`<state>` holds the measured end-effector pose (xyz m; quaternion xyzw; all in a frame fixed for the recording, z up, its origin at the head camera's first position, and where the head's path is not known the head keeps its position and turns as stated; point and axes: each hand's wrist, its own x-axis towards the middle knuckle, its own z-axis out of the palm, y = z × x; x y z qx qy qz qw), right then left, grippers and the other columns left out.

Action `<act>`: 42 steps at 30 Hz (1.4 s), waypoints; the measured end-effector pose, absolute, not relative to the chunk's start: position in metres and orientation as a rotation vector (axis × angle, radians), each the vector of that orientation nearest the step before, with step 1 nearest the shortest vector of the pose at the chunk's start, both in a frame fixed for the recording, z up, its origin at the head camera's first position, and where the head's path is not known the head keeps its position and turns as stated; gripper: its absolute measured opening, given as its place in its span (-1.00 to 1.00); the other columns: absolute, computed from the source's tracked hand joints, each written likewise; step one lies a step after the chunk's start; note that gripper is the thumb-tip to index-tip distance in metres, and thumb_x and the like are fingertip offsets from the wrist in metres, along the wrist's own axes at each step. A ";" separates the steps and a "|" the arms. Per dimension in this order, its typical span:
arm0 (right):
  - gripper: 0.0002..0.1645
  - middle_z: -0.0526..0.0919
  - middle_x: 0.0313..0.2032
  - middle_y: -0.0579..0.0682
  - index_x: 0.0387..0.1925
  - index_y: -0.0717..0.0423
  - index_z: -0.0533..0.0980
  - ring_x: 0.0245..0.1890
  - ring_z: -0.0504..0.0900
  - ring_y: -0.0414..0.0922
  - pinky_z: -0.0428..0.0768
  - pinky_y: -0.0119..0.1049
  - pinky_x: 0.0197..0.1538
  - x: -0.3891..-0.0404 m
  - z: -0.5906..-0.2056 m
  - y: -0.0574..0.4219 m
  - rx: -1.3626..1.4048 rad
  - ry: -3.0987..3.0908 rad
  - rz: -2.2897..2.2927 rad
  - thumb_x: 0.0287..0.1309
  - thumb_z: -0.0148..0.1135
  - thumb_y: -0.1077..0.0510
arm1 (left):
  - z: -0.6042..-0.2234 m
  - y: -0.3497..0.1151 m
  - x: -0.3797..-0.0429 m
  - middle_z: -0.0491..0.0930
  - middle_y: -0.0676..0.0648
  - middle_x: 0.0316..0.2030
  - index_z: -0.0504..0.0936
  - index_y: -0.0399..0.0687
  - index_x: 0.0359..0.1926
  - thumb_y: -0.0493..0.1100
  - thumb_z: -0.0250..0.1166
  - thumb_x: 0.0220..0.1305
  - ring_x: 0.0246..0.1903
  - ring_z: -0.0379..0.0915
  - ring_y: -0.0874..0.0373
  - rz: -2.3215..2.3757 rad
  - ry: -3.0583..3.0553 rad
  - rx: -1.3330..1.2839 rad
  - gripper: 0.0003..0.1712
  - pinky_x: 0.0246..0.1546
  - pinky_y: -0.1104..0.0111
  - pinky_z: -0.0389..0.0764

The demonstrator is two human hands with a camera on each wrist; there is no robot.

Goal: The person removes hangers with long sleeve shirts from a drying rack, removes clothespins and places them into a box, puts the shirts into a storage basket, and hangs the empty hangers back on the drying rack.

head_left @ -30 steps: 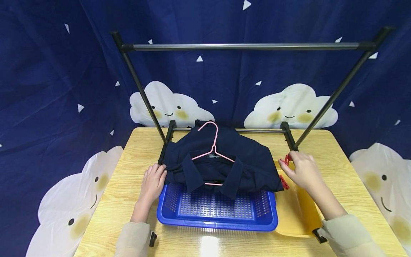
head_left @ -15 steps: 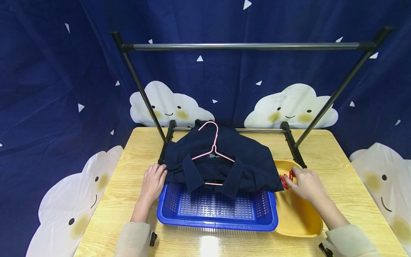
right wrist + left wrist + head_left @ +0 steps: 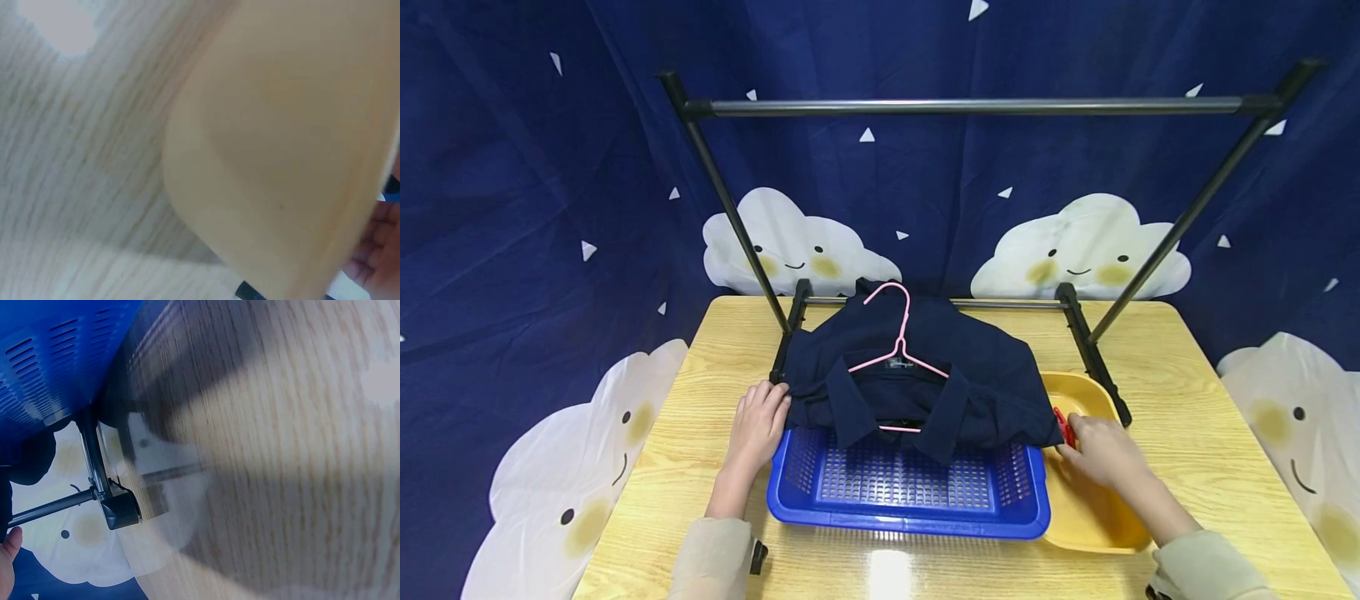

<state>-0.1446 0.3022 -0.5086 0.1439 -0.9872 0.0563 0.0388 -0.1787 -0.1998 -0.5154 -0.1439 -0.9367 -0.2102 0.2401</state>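
A navy collared shirt (image 3: 917, 325) lies over the back of a blue basket (image 3: 910, 525), with a pink hanger (image 3: 901, 333) in its neck. My left hand (image 3: 762, 421) rests at the shirt's left edge beside the basket; its thumb shows in the left wrist view. Over the yellow bin (image 3: 1093, 533), my right hand (image 3: 1105, 450) has thumb and fingers around a red clothespin (image 3: 1063, 425) near the shirt's right corner. The fingers partly hide the red, so I cannot tell one clothespin from two there. In the right wrist view, the bin wall covers much of this hand.
A black-and-grey rack stands on the wooden table (image 3: 662, 500), its top bar (image 3: 970, 107) high above the shirt. One rack foot (image 3: 1097, 375) runs behind the yellow bin. A dark blue curtain (image 3: 925, 50) with clouds hangs behind.
My right hand has moved down and slightly right, from the bin's far end, bringing a red clothespin toward another by the shirt's corner. The left hand, shirt and hanger have stayed put.
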 end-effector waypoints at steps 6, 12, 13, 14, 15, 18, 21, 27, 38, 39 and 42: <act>-0.68 0.41 -0.68 -0.05 -0.52 0.16 0.39 -0.60 0.51 0.05 0.41 -0.05 -0.44 -0.142 -0.516 0.300 0.471 -3.013 0.163 -0.06 0.25 0.00 | -0.515 -0.200 -0.179 0.41 -0.12 -0.29 0.51 -0.18 -0.13 -0.20 0.02 0.29 -0.27 0.31 -0.08 -0.572 -2.571 -0.390 -0.78 -0.22 0.10 0.31; -0.66 0.52 -0.62 0.03 -0.40 0.24 0.45 -0.55 0.54 0.09 0.43 -0.02 -0.42 -0.141 -0.524 0.299 0.478 -3.033 0.180 -0.07 0.28 0.03 | -0.515 -0.200 -0.178 0.41 -0.12 -0.29 0.51 -0.18 -0.12 -0.20 0.01 0.29 -0.26 0.31 -0.08 -0.581 -2.577 -0.387 -0.77 -0.22 0.10 0.30; -0.63 0.56 -0.58 0.07 -0.35 0.27 0.47 -0.52 0.56 0.11 0.44 -0.01 -0.40 -0.141 -0.526 0.299 0.479 -3.036 0.181 -0.07 0.28 0.03 | -0.515 -0.200 -0.178 0.41 -0.12 -0.29 0.51 -0.18 -0.12 -0.20 0.01 0.29 -0.26 0.31 -0.08 -0.581 -2.577 -0.388 -0.77 -0.21 0.10 0.30; -0.60 0.58 -0.54 0.11 -0.29 0.29 0.48 -0.51 0.57 0.12 0.46 0.01 -0.38 -0.141 -0.527 0.299 0.481 -3.038 0.183 -0.07 0.28 0.03 | -0.515 -0.200 -0.178 0.41 -0.12 -0.29 0.51 -0.18 -0.12 -0.20 0.01 0.29 -0.26 0.31 -0.08 -0.581 -2.576 -0.390 -0.77 -0.21 0.10 0.30; -0.57 0.59 -0.52 0.12 -0.25 0.30 0.48 -0.50 0.57 0.12 0.46 0.02 -0.36 -0.140 -0.529 0.299 0.478 -3.045 0.185 -0.07 0.28 0.03 | -0.515 -0.200 -0.179 0.41 -0.12 -0.29 0.51 -0.18 -0.12 -0.20 0.02 0.29 -0.26 0.31 -0.08 -0.579 -2.575 -0.391 -0.77 -0.21 0.10 0.30; -0.53 0.58 -0.55 0.11 -0.22 0.31 0.48 -0.55 0.55 0.09 0.47 -0.01 -0.38 -0.141 -0.534 0.299 0.466 -3.050 0.186 -0.08 0.29 0.02 | -0.514 -0.200 -0.179 0.41 -0.12 -0.29 0.51 -0.18 -0.12 -0.20 0.02 0.29 -0.26 0.31 -0.08 -0.575 -2.569 -0.397 -0.77 -0.21 0.10 0.30; -0.56 0.51 -0.64 0.04 -0.29 0.28 0.49 -0.61 0.50 0.03 0.44 -0.08 -0.45 -0.141 -0.539 0.300 0.463 -3.048 0.185 -0.08 0.30 0.00 | -0.514 -0.200 -0.179 0.41 -0.12 -0.29 0.51 -0.18 -0.12 -0.20 0.02 0.29 -0.27 0.31 -0.08 -0.570 -2.567 -0.399 -0.77 -0.22 0.11 0.30; -0.54 0.55 -0.62 0.10 -0.30 0.31 0.50 -0.58 0.54 0.09 0.47 -0.04 -0.44 -0.139 -0.544 0.299 0.465 -3.044 0.155 -0.07 0.29 -0.03 | -0.513 -0.199 -0.178 0.41 -0.12 -0.29 0.51 -0.18 -0.12 -0.20 0.02 0.29 -0.28 0.31 -0.07 -0.581 -2.570 -0.397 -0.77 -0.22 0.11 0.30; -0.47 0.59 -0.53 0.16 -0.18 0.35 0.48 -0.49 0.56 0.14 0.47 0.04 -0.32 -0.137 -0.542 0.295 0.424 -3.129 0.136 0.02 0.24 -0.06 | -0.513 -0.199 -0.176 0.41 -0.12 -0.29 0.51 -0.18 -0.12 -0.21 0.02 0.29 -0.28 0.31 -0.07 -0.581 -2.573 -0.395 -0.78 -0.22 0.08 0.33; -0.46 0.60 -0.52 0.16 -0.17 0.35 0.47 -0.49 0.56 0.14 0.47 0.04 -0.32 -0.137 -0.542 0.295 0.424 -3.134 0.136 0.02 0.24 -0.06 | -0.513 -0.199 -0.176 0.41 -0.12 -0.29 0.51 -0.18 -0.12 -0.21 0.02 0.29 -0.28 0.31 -0.07 -0.581 -2.571 -0.397 -0.78 -0.22 0.08 0.33; -0.41 0.60 -0.48 0.18 -0.13 0.38 0.44 -0.48 0.57 0.14 0.48 0.04 -0.31 -0.138 -0.540 0.297 0.415 -3.154 0.158 0.02 0.24 -0.07 | -0.513 -0.199 -0.176 0.41 -0.12 -0.30 0.51 -0.19 -0.13 -0.21 0.02 0.28 -0.29 0.31 -0.08 -0.583 -2.566 -0.399 -0.78 -0.23 0.09 0.32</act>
